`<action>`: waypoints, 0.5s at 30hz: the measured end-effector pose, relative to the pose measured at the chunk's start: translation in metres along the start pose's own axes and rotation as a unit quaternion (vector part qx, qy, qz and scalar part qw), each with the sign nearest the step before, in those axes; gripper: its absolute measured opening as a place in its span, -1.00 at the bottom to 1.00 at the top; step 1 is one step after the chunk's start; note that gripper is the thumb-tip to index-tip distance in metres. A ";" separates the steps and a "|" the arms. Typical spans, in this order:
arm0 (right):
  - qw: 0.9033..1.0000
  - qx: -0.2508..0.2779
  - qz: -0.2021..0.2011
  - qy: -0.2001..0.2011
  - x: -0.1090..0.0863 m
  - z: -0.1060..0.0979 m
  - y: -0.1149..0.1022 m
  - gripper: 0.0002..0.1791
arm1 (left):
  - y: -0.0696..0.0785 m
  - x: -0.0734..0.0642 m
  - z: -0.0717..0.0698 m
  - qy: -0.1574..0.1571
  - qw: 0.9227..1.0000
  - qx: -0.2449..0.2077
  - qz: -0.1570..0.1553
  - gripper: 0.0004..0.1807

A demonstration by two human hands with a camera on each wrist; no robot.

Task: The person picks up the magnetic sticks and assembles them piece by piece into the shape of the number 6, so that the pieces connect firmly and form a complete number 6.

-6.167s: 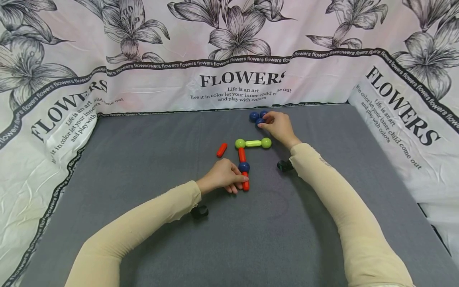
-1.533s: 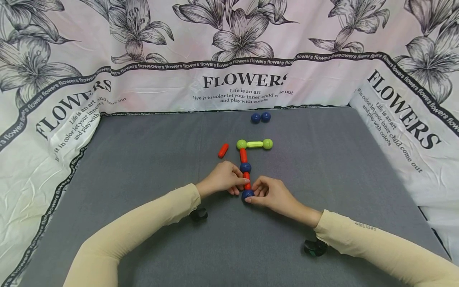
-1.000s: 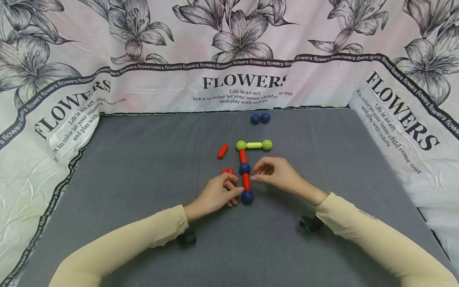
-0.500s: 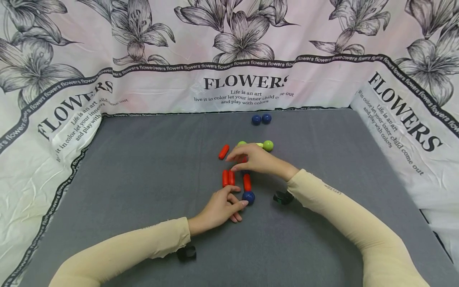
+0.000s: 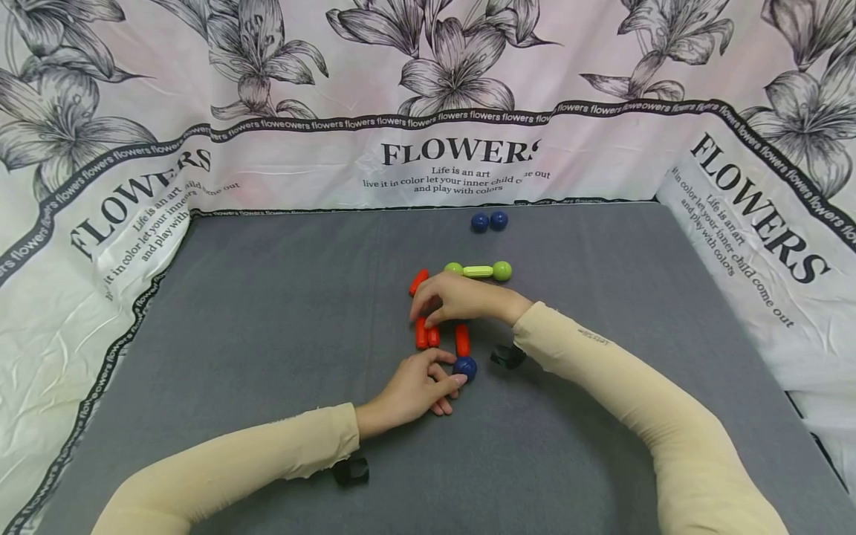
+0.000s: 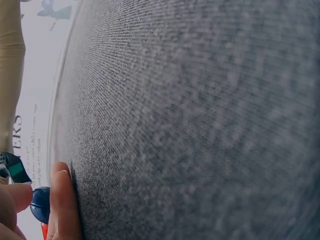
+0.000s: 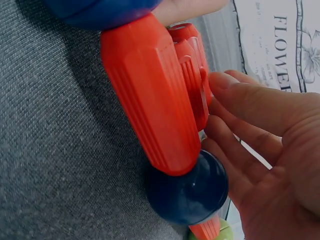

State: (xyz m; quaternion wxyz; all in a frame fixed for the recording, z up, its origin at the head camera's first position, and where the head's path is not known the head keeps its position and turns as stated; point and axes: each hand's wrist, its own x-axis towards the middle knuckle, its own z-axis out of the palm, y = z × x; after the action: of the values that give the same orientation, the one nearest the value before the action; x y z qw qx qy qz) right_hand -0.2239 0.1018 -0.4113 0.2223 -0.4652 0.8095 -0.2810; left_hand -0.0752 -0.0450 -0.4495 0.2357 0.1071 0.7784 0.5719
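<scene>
A blue ball sits at the near end of a red rod, forming the near end of a column. My left hand pinches this ball between thumb and fingers; the left wrist view shows the blue ball between them. My right hand reaches over the column, fingertips right at the far ends of two side-by-side red rods. In the right wrist view its thumb touches one of these rods, fingers loosely curved. The column's middle blue ball shows there; in the head view the right hand hides it.
A green rod with two green balls lies crosswise at the column's far end. One loose red rod lies just beyond my right fingers. Two blue balls rest near the back edge of the grey table, before a flowered cloth.
My right hand brought a blue ball from the back to the column's near end, then moved left to the paired red rods. My left hand shifted from the red rod to that ball.
</scene>
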 end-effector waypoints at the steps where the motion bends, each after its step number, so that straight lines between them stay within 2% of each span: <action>1: 1.000 0.000 0.002 -0.005 0.001 0.000 0.000 -0.77 | 0.000 0.000 0.000 0.001 1.000 0.001 -0.001 -0.48; 15: 0.999 -0.027 0.025 -0.014 0.010 0.006 0.000 -0.84 | -0.001 0.003 0.000 0.002 1.000 -0.001 -0.010 -0.52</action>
State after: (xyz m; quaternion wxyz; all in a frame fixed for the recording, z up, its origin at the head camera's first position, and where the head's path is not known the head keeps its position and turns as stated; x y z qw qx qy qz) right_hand -0.2246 0.0917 -0.4171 0.2277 -0.4546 0.8248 -0.2475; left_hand -0.0775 -0.0438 -0.4516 0.2397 0.0975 0.7793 0.5707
